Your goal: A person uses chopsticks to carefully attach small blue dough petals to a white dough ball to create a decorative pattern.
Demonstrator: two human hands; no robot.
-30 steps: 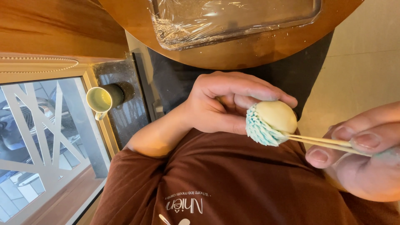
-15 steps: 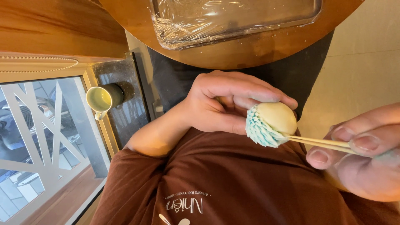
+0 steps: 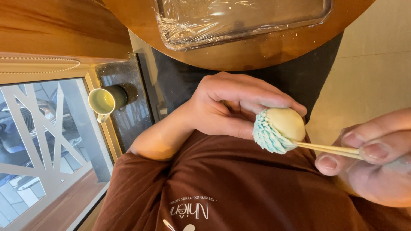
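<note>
Overhead, the round wooden table fills the top of the view, with a tray wrapped in clear film on it. Below it a brown shirt takes up the lower middle. Off to the left, a small pale green cup sits on a dark ledge beside a window.

Closer in, the left hand is curled shut around a cream dough ball, thumb beneath and fingers over the top. One side of the ball is cut into rows of tiny blue-green petals. The right hand, at the right edge, pinches a thin wooden stick between thumb and fingers, its tip touching the ball at the edge of the petals.

Judging from this, each cut wants a light, shallow press, with the ball turned a little between cuts so the rows stay even, and the left fingers kept off the finished petals.
</note>
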